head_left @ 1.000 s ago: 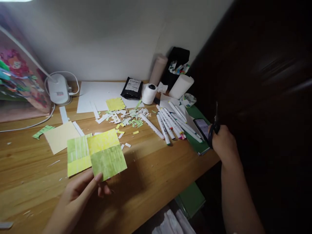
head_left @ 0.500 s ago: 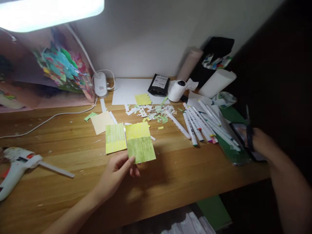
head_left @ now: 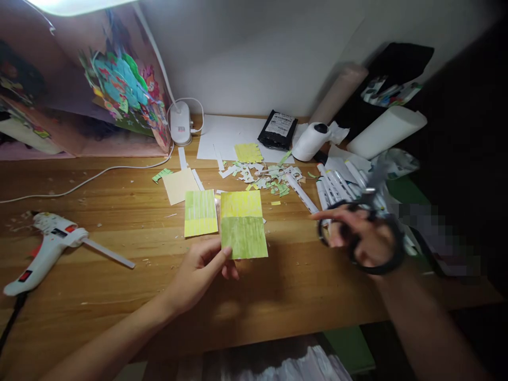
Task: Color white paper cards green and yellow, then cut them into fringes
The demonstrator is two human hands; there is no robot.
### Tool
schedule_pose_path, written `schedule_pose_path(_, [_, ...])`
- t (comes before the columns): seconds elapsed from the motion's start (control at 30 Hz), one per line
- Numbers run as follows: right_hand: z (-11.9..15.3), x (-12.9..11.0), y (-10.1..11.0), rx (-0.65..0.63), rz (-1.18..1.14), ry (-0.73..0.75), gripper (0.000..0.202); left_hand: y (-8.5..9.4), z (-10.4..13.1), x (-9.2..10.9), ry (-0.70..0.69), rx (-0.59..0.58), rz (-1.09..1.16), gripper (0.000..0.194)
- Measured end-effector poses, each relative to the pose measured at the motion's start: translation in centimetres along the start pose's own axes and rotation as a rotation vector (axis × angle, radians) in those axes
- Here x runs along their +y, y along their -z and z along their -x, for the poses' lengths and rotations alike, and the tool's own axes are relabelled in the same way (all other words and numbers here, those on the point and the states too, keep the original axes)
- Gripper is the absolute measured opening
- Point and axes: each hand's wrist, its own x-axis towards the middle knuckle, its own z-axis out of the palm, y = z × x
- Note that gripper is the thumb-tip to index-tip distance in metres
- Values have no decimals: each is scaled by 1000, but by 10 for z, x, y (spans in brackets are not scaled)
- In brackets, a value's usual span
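Note:
My left hand (head_left: 210,264) pinches the lower left corner of a square card (head_left: 244,227), yellow on top and green below, held above the table. Just left of it lies a second card (head_left: 200,214) with green and white stripes over a yellow band. On the right, my right hand (head_left: 363,238) is raised over the table with black-handled scissors (head_left: 379,267), its fingers around the handles. The scissors are blurred and their blades point up and away.
Paper scraps (head_left: 273,177) lie behind the cards. White markers (head_left: 337,185) are piled at the right, near a phone (head_left: 440,241). A glue gun (head_left: 51,248) sits at the left. A white power strip (head_left: 181,124) and black packet (head_left: 278,129) stand farther back.
My right hand has come left from beside the phone with the scissors, over the markers. The view has shifted; my left hand still holds the card.

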Motion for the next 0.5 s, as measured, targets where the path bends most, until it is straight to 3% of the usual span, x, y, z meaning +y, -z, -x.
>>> schedule_pose_path(0.07, [-2,0,-43,-216,-158,12,30,0,1,1,-9,-1,6,30])
schedule_pose_path(0.17, [-3,3,-82,-379,-328,-100,29,-1,4,5,3,-20,17,31])
schedule_pose_path(0.3, [-3,4,-93,-395,-409,-115,35,-2,7,9,58,-64,84,33])
schedule_pose_path(0.5, [-1,11,-95,-449,-457,-157,37,-5,9,8,260,-164,385,31])
